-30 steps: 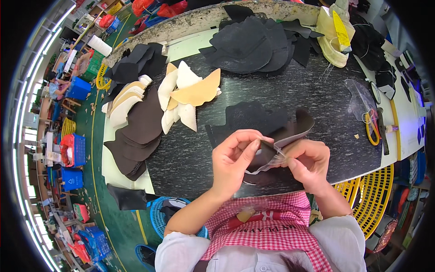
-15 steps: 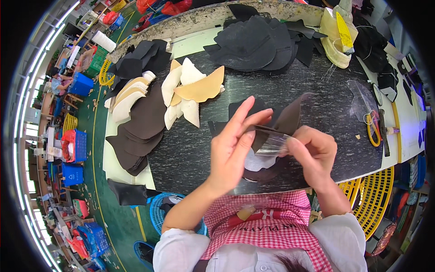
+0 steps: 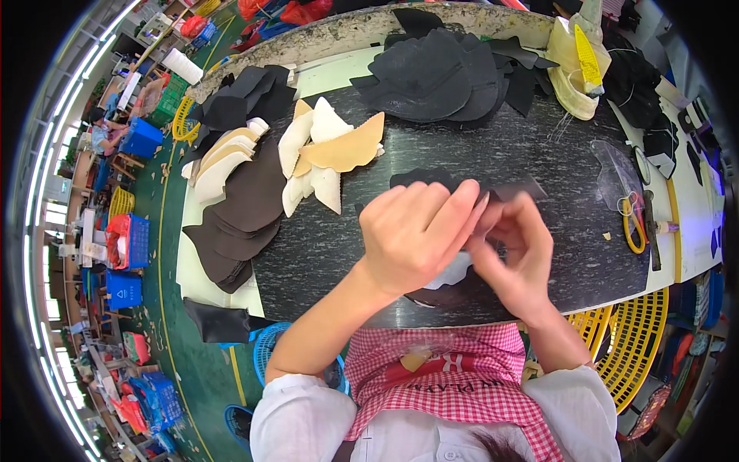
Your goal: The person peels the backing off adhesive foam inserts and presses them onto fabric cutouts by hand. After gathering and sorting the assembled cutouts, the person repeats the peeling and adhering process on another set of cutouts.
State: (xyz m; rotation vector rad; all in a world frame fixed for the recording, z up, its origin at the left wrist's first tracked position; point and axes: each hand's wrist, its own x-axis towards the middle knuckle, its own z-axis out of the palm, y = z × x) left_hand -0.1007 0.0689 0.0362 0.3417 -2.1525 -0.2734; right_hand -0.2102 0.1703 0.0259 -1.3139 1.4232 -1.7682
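Observation:
My left hand (image 3: 419,235) is closed, back of the hand up, its fingertips pinched on a dark brown leather-like piece (image 3: 486,219). My right hand (image 3: 514,250) curls round the same piece from the other side, thumb and fingers bent in; motion smears it a little. The piece's flap (image 3: 527,188) sticks out beyond the right fingers, and most of the rest is hidden. Beneath the hands lies another dark cut piece (image 3: 450,296) with a pale patch (image 3: 453,271) on it. A black piece (image 3: 422,177) lies just beyond my left hand.
Dark brown pieces (image 3: 245,200) are fanned out on the left, beside cream and tan pieces (image 3: 339,150). Black pieces (image 3: 431,73) are heaped at the back. Yellow-handled scissors (image 3: 633,225) and clear plastic (image 3: 612,165) lie right. Yellow baskets (image 3: 635,346) stand below the table's right edge.
My left hand has turned from spread fingers to a closed grip, back up. The clear film strip stretched between the hands no longer shows. My right hand has shifted slightly left and curled.

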